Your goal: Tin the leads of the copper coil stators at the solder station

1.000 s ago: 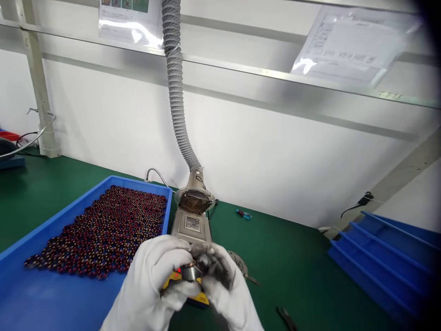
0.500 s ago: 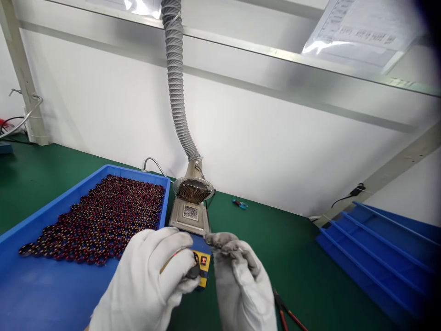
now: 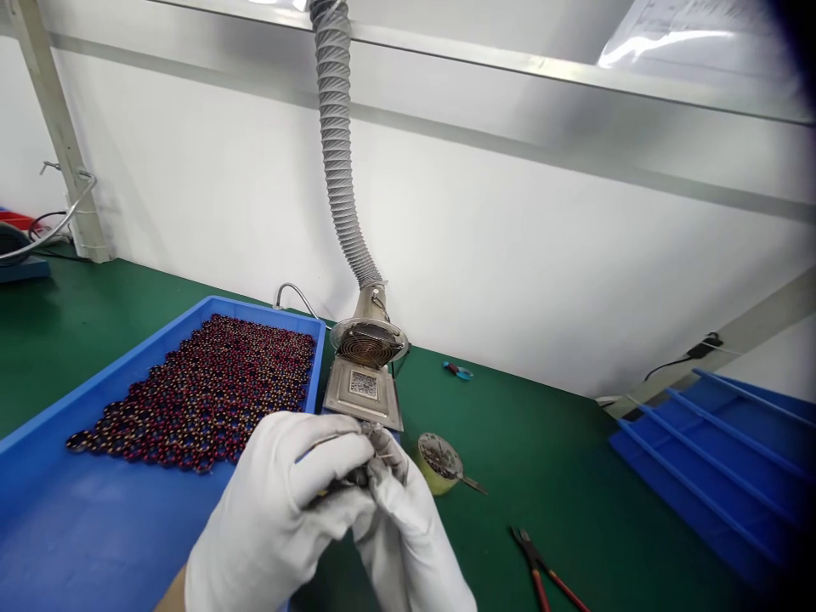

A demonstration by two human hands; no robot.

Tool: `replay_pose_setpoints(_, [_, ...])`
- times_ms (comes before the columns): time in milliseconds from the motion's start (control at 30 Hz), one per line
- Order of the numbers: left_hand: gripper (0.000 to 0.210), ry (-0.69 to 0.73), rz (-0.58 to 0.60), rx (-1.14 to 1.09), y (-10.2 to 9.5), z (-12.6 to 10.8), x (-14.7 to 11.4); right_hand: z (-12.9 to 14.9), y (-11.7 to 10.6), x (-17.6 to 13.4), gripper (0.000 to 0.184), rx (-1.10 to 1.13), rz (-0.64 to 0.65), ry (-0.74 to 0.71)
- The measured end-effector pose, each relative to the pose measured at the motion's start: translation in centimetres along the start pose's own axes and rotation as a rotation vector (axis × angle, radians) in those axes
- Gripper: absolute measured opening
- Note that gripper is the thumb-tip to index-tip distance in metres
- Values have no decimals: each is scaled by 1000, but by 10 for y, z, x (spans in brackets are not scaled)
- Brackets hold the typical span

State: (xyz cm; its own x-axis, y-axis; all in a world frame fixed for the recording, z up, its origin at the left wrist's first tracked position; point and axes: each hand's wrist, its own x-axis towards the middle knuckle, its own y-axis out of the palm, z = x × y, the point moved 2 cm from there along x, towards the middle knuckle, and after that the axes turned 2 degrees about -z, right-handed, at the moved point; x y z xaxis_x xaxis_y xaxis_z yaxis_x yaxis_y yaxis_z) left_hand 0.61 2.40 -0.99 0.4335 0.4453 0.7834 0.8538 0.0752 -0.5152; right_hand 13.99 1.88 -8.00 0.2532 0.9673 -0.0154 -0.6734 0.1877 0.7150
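Observation:
My left hand (image 3: 286, 501), in a white glove, is closed around a small dark coil (image 3: 358, 478), mostly hidden by the fingers. My right hand (image 3: 408, 510), gloved with grey-stained fingertips, pinches at the coil's right side, touching the left fingertips. A thin strand seems to show between the right fingers; what exactly they grip is hard to see. Just beyond both hands stands a metal-topped heating unit (image 3: 337, 399), partly covered by them. Close to the right hand is a yellowish pot (image 3: 437, 484) with dark residue and a flat metal tool (image 3: 472, 484) at its rim.
On the left lies a blue tray (image 3: 115, 527) holding many dark red and copper ring coils (image 3: 217, 391). A grey duct (image 3: 337, 153) hangs down to a fan hood (image 3: 368, 340). Red-handled cutters (image 3: 535, 565), small blue snips (image 3: 457, 371) and a blue rack (image 3: 720, 467) are rightward.
My right hand has moved left to meet the left hand at the coil. The pot it covered now shows. The view has shifted slightly.

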Motion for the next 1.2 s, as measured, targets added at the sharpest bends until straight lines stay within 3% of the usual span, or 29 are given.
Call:
replay_pose_setpoints(100, [18,-82,-56,-177,-2,3,3,0,9,-2,36,6,-25,-29])
replay_pose_setpoints(267, [19,-421,-150,-526,-5,10,2,9,25,-11,35,32,99,152])
replay_pose_setpoints(367, [18,-540,-187,-578,-11,14,3,19,36,-26,25,72,115,196])
replay_pose_setpoints(433, [31,-501,-101,-532,-13,13,6,21,39,-32,22,66,117,178])
replay_pose_setpoints(500, [30,-432,-55,-516,-12,10,8,18,38,-32,25,2,107,129])
replay_pose_setpoints(633, [17,-465,-201,-683,-6,8,3,10,35,-27,27,-98,102,61])
replay_pose_setpoints(767, [16,-633,-392,-836,-6,16,-4,9,38,-27,22,-27,131,142])
replay_pose_setpoints(800, [16,-652,-394,-815,-8,17,-3,9,38,-27,22,-9,137,158])
replay_pose_setpoints(933, [23,-577,-125,-634,-8,10,8,5,30,-18,28,-37,88,55])
replay_pose_setpoints(967, [19,-539,-108,-618,-8,8,10,3,28,-15,28,-57,78,27])
replay_pose_setpoints(1067, [14,-499,-225,-639,-7,7,8,2,26,-12,22,-106,89,11])
replay_pose_setpoints(1200, [13,-629,-365,-672,-11,18,-2,12,33,-23,23,-74,136,68])
